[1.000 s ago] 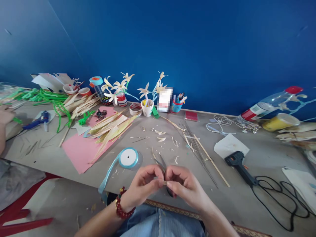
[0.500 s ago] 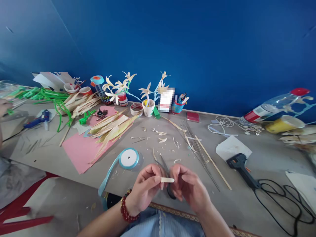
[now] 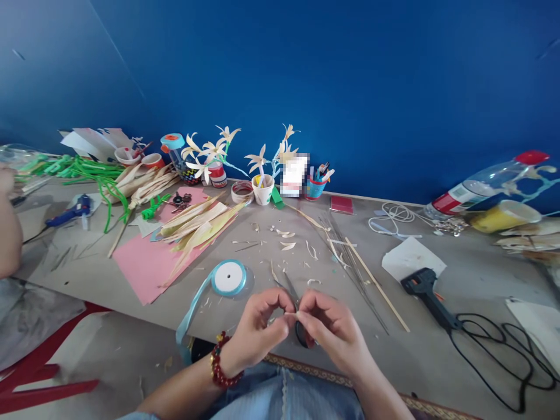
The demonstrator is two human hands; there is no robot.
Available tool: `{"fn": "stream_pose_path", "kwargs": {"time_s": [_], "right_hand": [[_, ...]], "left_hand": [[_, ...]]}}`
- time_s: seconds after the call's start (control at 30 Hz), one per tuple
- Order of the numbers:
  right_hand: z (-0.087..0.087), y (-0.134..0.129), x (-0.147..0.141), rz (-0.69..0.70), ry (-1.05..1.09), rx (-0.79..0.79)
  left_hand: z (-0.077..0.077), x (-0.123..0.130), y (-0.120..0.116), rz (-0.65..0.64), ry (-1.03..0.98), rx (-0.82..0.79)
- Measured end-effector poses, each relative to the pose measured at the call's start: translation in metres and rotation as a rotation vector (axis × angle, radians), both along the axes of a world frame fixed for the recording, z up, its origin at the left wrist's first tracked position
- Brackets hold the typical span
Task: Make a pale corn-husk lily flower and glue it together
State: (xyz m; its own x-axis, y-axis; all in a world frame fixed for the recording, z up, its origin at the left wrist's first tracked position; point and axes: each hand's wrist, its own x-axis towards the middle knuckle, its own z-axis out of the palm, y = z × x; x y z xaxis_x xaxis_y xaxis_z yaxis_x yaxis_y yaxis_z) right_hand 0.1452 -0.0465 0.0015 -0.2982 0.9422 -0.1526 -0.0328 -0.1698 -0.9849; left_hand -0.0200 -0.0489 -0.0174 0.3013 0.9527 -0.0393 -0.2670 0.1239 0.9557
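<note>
Pinching the small pale piece [image 3: 296, 315] at the centre of the clock, the left hand [image 3: 265, 324] and right hand [image 3: 330, 326] meet over the near side of the table [image 3: 258, 286]. Each grip is narrow, thumb against fingertips; fingers hide most of the piece, so I cannot tell its shape or whether it is folded. Too hard a squeeze or an uneven pull could split or crease something so slight, and a slack pinch could drop it.

Just beyond and below the hands, the scissors [image 3: 291, 284] point their blades towards eleven; the blades look parted, so a lowered knuckle could catch an edge. Pale scraps [image 3: 287, 246] lie towards twelve, where a dropped piece would be hard to pick out.

Towards ten sits the ribbon spool [image 3: 228, 278], its blue tail [image 3: 186, 321] trailing off the near edge at nine. The beaded bracelet [image 3: 224, 361], towards eight, could snag that tail and drag the spool. Thin wires [image 3: 350, 262] lie at one, liable to scatter if an arm sweeps them. Near three, the glue gun [image 3: 422, 286] might burn skin if hot, which I cannot tell.
</note>
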Motion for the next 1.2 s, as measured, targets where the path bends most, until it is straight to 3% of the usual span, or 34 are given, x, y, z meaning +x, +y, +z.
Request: {"fn": "stream_pose_path", "kwargs": {"time_s": [0.17,0.3,0.4,0.6,0.8,0.93,1.2], "right_hand": [[-0.013,-0.006,-0.005,-0.013,0.313,-0.124],[-0.018,-0.005,-0.007,-0.017,0.487,-0.166],[-0.015,-0.004,-0.004,-0.052,0.486,-0.109],[-0.008,-0.005,-0.002,-0.029,0.266,0.004],[-0.002,-0.005,0.001,-0.001,0.173,0.004],[0.0,-0.003,0.0,0.032,0.146,-0.036],[-0.016,0.0,-0.001,0.062,0.376,-0.187]], "left_hand": [[-0.007,0.008,-0.003,-0.043,-0.375,-0.2],[-0.01,0.009,-0.004,-0.014,-0.525,-0.205],[-0.008,0.006,-0.004,-0.01,-0.517,-0.167],[-0.001,0.007,-0.006,-0.069,-0.42,-0.056],[0.006,0.009,-0.005,0.037,-0.315,-0.046],[0.008,0.006,-0.003,-0.014,-0.276,-0.063],[-0.006,0.009,-0.005,-0.064,-0.561,-0.206]]}}
